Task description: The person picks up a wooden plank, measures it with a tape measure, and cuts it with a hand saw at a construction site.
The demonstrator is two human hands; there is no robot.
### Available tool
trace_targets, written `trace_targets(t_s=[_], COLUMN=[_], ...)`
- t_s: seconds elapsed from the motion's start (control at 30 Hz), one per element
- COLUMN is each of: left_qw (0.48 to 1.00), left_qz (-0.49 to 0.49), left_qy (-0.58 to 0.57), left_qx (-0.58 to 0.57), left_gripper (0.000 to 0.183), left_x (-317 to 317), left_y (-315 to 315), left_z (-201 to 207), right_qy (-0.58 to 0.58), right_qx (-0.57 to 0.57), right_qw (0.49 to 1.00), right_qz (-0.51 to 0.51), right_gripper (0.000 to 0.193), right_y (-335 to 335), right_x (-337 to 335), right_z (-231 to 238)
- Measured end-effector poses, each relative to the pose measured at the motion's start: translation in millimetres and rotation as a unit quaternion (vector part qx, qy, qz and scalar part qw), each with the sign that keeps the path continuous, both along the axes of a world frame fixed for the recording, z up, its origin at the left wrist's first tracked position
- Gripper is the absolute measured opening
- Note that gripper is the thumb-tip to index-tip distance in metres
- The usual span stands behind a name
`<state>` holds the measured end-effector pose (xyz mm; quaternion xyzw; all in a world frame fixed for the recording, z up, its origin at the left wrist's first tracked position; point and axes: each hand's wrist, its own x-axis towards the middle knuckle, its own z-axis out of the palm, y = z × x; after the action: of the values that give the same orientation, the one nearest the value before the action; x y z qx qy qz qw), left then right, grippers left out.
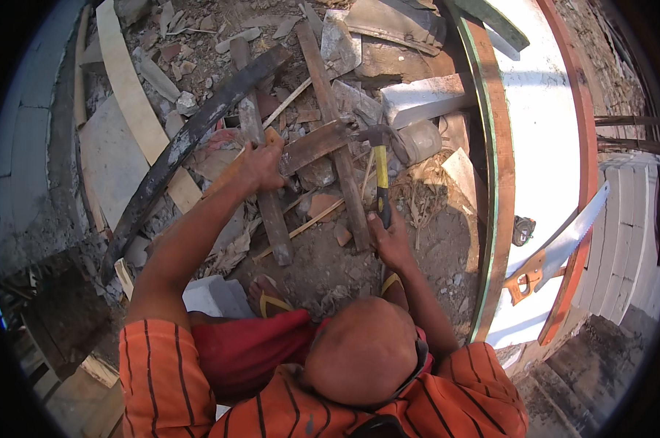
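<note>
My left hand (263, 166) is closed around a short wooden crosspiece (312, 148), where it lies over a long narrow wooden slat (275, 226). The crosspiece's far end rests across a second slat (352, 193) to the right, roughly parallel to the first. In my right hand (392, 237) is a claw hammer with a yellow and black handle (382, 171), gripped near the handle's lower end. Its dark metal head (374, 136) is just right of the crosspiece's end. Whether it touches the wood I cannot tell. My left palm's underside is hidden.
Broken rubble and wood scraps cover the ground. A dark charred-looking beam (191, 135) and a pale board (125, 80) lie left. To the right, a white panel (538, 146) between wooden rails bears a handsaw (563, 241) and a small black object (523, 230). A pale block (425, 98) lies beyond the hammer.
</note>
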<state>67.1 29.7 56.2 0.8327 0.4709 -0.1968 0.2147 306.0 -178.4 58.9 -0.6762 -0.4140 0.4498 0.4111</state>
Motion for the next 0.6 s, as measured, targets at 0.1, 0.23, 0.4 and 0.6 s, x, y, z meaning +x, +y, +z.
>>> trace_targets(t_s=[0.1,0.23,0.4,0.6], left_qw=[0.999,0.994,0.994,0.992], left_qz=[0.01,0.003,0.019,0.048], left_qy=[0.012,0.042,0.024,-0.005], left_qx=[-0.042,-0.106,-0.11,-0.117], left_gripper=[0.094,0.094,0.092,0.094], left_x=[-4.5,-5.0,-7.0,-11.8], left_y=[6.7,30.4,32.8,47.2], left_z=[-10.1,-7.7,-9.7,-7.1], right_qy=[0.203,0.276,0.333,0.471], right_qx=[-0.089,0.033,0.235,-0.183], right_qw=[0.97,0.932,0.822,0.855], right_qz=[-0.096,-0.231,-0.398,-0.123], right_gripper=[0.028,0.033,0.02,0.026], right_y=[5.8,9.5,28.8,27.9], right_x=[13.5,44.9,87.6,-35.9], right_z=[34.5,69.4,79.7,53.0])
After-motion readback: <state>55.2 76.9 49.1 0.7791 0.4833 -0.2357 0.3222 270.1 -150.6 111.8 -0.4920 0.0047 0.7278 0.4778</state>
